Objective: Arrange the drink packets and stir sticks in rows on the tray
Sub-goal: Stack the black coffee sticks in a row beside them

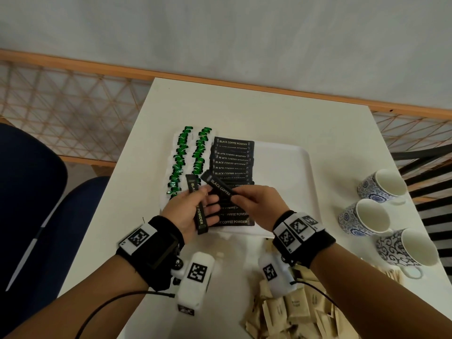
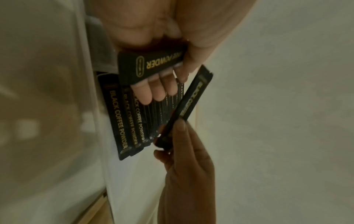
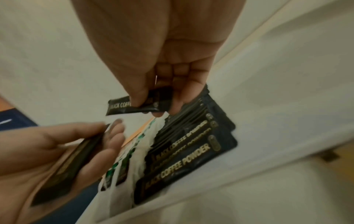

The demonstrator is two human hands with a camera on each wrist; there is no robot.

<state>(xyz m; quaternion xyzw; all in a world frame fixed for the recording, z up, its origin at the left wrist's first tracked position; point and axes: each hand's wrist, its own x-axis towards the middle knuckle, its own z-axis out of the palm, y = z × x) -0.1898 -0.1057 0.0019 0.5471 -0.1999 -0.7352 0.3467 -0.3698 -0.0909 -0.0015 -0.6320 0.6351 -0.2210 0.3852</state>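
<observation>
A white tray [image 1: 288,172] on the table carries two rows of green packets [image 1: 181,162] and one row of black coffee packets [image 1: 232,162]. My left hand [image 1: 208,201] hovers palm-up over the near end of the rows, its thumb pinning one black coffee packet [image 1: 201,220] across the fingers. My right hand [image 1: 236,195] pinches the end of a second black packet [image 1: 219,187], slanted just above the row. The left wrist view shows the left hand's packet [image 2: 151,65] and the row [image 2: 122,118]. In the right wrist view the pinched packet [image 3: 122,107] hangs over the row [image 3: 187,159].
Three patterned mugs [image 1: 381,184] stand along the table's right side. A heap of beige packets [image 1: 293,311] lies at the near edge, with wooden stir sticks [image 1: 389,272] beside the nearest mug. Blue chairs [image 1: 36,192] sit to the left. The tray's right half is bare.
</observation>
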